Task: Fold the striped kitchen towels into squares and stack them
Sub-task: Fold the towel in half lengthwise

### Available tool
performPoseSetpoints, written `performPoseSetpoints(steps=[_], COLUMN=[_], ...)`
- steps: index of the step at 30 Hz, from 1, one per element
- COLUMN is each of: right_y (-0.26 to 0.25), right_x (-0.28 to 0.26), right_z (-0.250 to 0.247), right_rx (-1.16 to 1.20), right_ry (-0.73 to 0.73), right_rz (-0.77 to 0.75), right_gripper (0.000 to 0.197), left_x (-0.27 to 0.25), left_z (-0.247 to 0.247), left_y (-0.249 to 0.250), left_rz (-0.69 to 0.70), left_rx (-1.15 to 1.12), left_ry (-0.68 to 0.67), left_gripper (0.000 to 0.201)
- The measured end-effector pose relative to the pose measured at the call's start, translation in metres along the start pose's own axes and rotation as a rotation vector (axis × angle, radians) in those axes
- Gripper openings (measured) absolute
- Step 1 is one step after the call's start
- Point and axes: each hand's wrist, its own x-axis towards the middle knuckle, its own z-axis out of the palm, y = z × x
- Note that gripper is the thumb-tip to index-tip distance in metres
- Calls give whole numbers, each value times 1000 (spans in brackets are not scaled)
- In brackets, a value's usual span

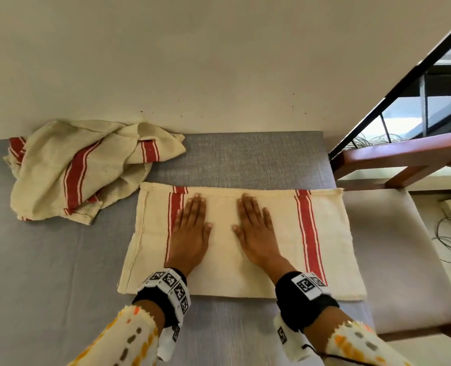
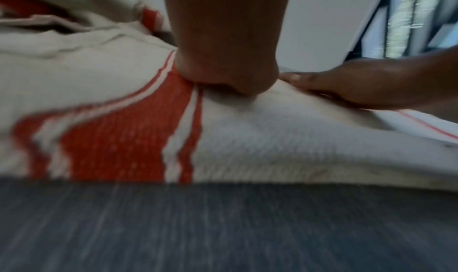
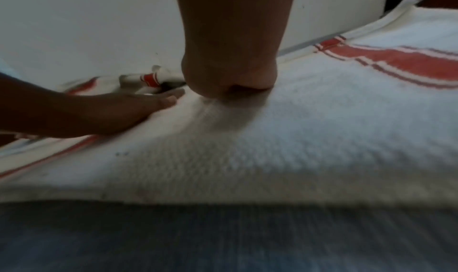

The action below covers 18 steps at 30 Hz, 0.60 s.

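Two flat hands [image 1: 191,233] [image 1: 258,233] (seemingly pressing) on towel [image 1: 232,273]

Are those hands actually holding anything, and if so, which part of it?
Nothing is gripped. The left hand and right hand lie flat, fingers straight, pressing on the middle of the spread towel, between its two red stripes.

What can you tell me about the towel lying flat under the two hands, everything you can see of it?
The flat towel is cream woven cloth with a broad red stripe, edged by thin red lines, near each short end. It lies spread as a wide rectangle on the grey table surface, its right end reaching past the table edge towards a chair seat. It looks folded once, edges roughly aligned. The left hand and right hand press flat on its middle, fingers straight. The crumpled towel lies beside its far left corner.
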Motion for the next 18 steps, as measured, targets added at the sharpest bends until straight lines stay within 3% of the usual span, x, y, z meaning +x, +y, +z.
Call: performPoseSetpoints(steps=[3,7,12,15,18], right_y=[34,98,131,90,31], right_x=[-7,-28,-56,-64,-71], right_z=[-2,-28,-55,-47,-13], right_rx=[-76,-88,50,107,94], right_ry=[78,173,193,246,138], right_rz=[23,296,488,407,162], right_gripper=[60,66,71,69,64], left_x=[-6,-16,-28,-37,-48], left_z=[-1,-12,-24,-21,-5], left_y=[-15,-46,-49,-13,25], left_rz=[-98,-261,-290,-181,-57], left_rx=[-5,-12,43,18,2], left_ry=[53,100,92,93,27], left_gripper=[67,68,70,69,64])
